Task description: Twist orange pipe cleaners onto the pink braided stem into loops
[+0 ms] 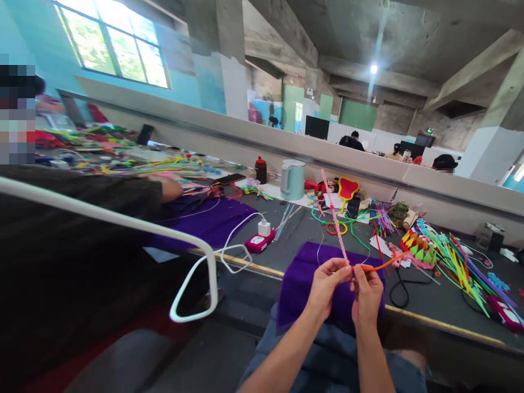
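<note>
My left hand (331,283) pinches the lower end of a pink twisted pipe cleaner (336,221), which slants up and away over the table. Close beside it, my right hand (366,289) is closed on an orange pipe cleaner (387,263) whose free end sticks out to the right. The fingertips of both hands almost meet where the two stems come together, and my fingers hide the joint. Under my hands a purple cloth (297,278) lies over the table edge and onto my lap.
Bundled colourful pipe cleaners (458,262) lie at the right. A kettle (292,180), a bottle (261,170) and a red-yellow piece (348,189) stand behind. A magenta box with a charger (260,240) sits left. A co-worker's arm (166,189) and a white tubular frame (210,273) occupy the left.
</note>
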Motion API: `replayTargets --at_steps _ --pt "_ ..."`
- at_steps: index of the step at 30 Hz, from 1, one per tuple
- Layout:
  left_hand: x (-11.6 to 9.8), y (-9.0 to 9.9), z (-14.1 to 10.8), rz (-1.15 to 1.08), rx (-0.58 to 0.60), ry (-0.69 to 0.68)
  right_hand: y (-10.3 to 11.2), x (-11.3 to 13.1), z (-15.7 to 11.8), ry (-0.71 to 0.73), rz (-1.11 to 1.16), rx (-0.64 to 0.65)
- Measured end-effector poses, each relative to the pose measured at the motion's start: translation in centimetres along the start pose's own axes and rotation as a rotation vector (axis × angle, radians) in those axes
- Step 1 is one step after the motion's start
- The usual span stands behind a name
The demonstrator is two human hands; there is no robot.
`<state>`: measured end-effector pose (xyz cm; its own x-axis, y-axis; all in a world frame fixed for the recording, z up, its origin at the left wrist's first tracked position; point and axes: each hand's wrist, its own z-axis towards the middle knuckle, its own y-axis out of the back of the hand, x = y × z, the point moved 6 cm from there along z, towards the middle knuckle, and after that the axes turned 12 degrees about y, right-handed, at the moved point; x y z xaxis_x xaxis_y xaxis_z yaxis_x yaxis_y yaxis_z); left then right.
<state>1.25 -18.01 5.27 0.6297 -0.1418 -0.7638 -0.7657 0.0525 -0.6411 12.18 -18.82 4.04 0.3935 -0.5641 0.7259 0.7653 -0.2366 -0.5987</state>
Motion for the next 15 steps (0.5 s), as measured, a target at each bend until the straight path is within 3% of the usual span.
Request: replayTargets --at_steps 4,9,11,15 --pt "-0.3 0.0 -0.5 0.039 -0.066 -0.073 -0.1 0.2 0.0 0.057 -0.026 0.025" --pt "-0.6 -0.4 -1.2 0.099 -0.144 -0.183 0.3 0.2 -0.1 0.116 -0.034 -0.035" --pt "-0.6 -0.4 -1.0 0.086 -0.126 -0.132 0.4 0.3 0.0 0.126 -0.058 0.007" --pt "-0.5 -0.3 -0.3 0.027 -0.009 0.112 0.4 0.8 0.3 0.116 -0.059 0.236"
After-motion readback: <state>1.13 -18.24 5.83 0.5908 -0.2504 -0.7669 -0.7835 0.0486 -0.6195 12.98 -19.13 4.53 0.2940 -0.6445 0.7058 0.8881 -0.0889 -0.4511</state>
